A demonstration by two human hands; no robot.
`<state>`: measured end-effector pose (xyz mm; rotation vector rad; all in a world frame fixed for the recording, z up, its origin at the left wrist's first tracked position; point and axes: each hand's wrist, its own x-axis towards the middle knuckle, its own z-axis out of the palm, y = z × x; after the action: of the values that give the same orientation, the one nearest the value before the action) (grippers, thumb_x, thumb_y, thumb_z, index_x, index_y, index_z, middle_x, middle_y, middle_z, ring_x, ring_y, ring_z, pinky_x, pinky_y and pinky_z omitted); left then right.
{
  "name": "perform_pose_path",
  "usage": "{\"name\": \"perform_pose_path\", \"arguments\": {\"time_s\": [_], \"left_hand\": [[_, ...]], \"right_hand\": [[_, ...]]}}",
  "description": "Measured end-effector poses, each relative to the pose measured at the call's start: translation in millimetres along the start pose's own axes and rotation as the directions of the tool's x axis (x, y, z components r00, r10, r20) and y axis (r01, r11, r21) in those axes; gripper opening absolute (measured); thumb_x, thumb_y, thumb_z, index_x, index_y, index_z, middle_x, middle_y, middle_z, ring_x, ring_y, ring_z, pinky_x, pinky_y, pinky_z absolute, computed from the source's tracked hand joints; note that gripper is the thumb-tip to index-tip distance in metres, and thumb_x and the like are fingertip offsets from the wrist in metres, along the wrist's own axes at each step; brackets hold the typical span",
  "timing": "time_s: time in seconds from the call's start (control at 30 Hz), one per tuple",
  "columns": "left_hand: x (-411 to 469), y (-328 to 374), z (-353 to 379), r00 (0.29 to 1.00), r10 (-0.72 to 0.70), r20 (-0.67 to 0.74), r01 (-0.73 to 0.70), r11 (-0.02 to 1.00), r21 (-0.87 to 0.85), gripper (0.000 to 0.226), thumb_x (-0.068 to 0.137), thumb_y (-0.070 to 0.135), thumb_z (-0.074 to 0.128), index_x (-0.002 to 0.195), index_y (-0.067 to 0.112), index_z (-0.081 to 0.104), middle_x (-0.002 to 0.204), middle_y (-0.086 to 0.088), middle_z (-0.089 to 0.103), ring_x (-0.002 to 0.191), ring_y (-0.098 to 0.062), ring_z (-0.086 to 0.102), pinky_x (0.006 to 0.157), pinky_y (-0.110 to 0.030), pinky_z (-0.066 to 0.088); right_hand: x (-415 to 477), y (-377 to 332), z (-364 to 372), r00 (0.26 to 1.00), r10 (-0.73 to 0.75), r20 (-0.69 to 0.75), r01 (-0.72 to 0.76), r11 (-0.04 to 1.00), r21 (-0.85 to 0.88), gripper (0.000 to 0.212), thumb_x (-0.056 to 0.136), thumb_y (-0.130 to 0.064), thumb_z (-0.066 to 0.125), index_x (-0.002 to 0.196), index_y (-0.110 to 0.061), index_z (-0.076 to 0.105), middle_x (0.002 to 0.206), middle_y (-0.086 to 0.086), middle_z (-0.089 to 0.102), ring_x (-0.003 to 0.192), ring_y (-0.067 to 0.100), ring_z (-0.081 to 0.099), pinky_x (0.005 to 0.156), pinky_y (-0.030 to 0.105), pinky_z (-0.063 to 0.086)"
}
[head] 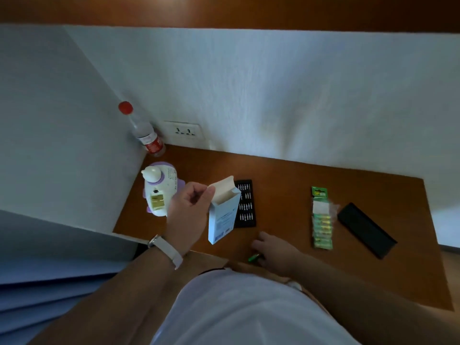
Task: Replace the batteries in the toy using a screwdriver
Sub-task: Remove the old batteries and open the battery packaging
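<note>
A white and purple toy (159, 192) lies on the wooden table (286, 185) at the left, its battery compartment open and facing up. My left hand (189, 210) holds a white cardboard box (222, 212) above the table, with the box's top flap open. My right hand (273, 250) rests on the table's front edge, fingers closed on a green battery (254, 257). A black tray of screwdriver bits (246, 204) lies behind the box, partly hidden by it. A green pack of batteries (321, 219) lies to the right.
A black lid (366, 230) lies at the far right of the table. A clear bottle with a red cap (144, 131) stands in the back left corner next to a wall socket (184, 131). White walls close in the table at the back and left.
</note>
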<state>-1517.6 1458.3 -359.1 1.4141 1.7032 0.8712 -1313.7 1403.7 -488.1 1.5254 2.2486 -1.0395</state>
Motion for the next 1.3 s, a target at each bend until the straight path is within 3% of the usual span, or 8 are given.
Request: {"name": "perform_pose_path", "arguments": {"time_s": [0.37,0.57,0.67,0.8,0.9,1.03,1.2,1.3], "left_hand": [[12.7,-18.9,-22.4,0.998,0.035,0.061,-0.033,0.999,-0.040,0.016,0.097,0.028,0.059,0.081,0.026,0.058,0.088,0.011,0.065,0.091,-0.008,0.066,0.068,-0.028,0.058],[25.4,-14.5,-20.3,0.990,0.058,0.126,-0.049,0.996,-0.079,0.014,0.096,0.028,0.062,0.082,0.026,0.060,0.090,0.002,0.070,0.089,-0.014,0.068,0.072,-0.050,0.060],[28.7,-4.2,-15.0,0.985,0.057,0.165,-0.041,0.994,-0.099,0.013,0.096,0.027,0.062,0.083,0.023,0.062,0.090,-0.003,0.069,0.088,-0.021,0.068,0.068,-0.053,0.058],[33.7,9.3,-1.7,0.973,0.099,0.210,-0.075,0.990,-0.121,0.014,0.096,0.026,0.062,0.084,0.019,0.064,0.087,-0.004,0.070,0.084,-0.024,0.066,0.066,-0.040,0.054],[34.9,20.7,10.9,0.956,0.120,0.267,-0.083,0.986,-0.145,0.014,0.096,0.024,0.063,0.082,0.020,0.065,0.084,-0.003,0.069,0.080,-0.025,0.065,0.070,-0.047,0.054],[31.6,39.4,29.1,0.936,0.172,0.306,-0.134,0.981,-0.141,0.016,0.094,0.024,0.065,0.078,0.022,0.066,0.081,-0.004,0.068,0.078,-0.028,0.064,0.072,-0.052,0.053],[20.9,68.3,51.2,0.902,0.254,0.348,-0.211,0.965,-0.156,0.018,0.094,0.025,0.065,0.076,0.023,0.066,0.076,0.002,0.067,0.075,-0.025,0.065,0.066,-0.044,0.052],[12.4,83.6,64.6,0.894,0.273,0.355,-0.227,0.959,-0.167,0.019,0.094,0.021,0.066,0.075,0.027,0.066,0.075,0.003,0.067,0.075,-0.024,0.065,0.065,-0.038,0.050]], "right_hand": [[5.5,-9.9,7.3,0.986,0.092,-0.141,-0.076,0.990,0.118,0.021,0.097,-0.032,0.054,0.110,-0.016,0.058,0.111,0.005,0.051,0.094,0.026,0.057,0.076,0.036,0.045],[-17.5,-33.8,-30.9,0.929,0.174,-0.327,-0.085,0.960,0.267,0.018,0.095,-0.036,0.058,0.107,-0.023,0.062,0.101,-0.005,0.057,0.088,0.014,0.054,0.076,0.030,0.048],[-37.2,-49.4,-65.5,0.886,0.201,-0.417,-0.059,0.942,0.330,0.015,0.095,-0.033,0.058,0.106,-0.025,0.063,0.096,-0.010,0.057,0.083,0.007,0.052,0.073,0.026,0.047],[-63.1,-65.1,-107.7,0.793,0.272,-0.545,-0.032,0.912,0.410,0.007,0.094,-0.029,0.061,0.099,-0.027,0.064,0.088,-0.012,0.058,0.080,0.003,0.052,0.069,0.019,0.047],[-77.7,-66.2,-131.0,0.724,0.312,-0.615,0.012,0.886,0.463,0.003,0.091,-0.024,0.065,0.094,-0.025,0.065,0.081,-0.015,0.057,0.078,-0.004,0.052,0.067,0.012,0.044],[-93.6,-58.7,-150.7,0.649,0.328,-0.686,0.057,0.879,0.474,0.009,0.088,-0.017,0.067,0.096,-0.022,0.067,0.084,-0.013,0.062,0.076,0.003,0.057,0.062,0.018,0.048],[-110.0,-41.8,-158.1,0.662,0.340,-0.668,0.021,0.883,0.469,0.014,0.088,-0.017,0.066,0.098,-0.027,0.065,0.090,-0.016,0.061,0.082,0.004,0.058,0.063,0.017,0.047],[-120.7,-30.4,-159.4,0.665,0.339,-0.665,0.035,0.876,0.481,0.014,0.087,-0.017,0.066,0.098,-0.026,0.066,0.089,-0.011,0.063,0.079,0.006,0.057,0.065,0.025,0.049]]}}
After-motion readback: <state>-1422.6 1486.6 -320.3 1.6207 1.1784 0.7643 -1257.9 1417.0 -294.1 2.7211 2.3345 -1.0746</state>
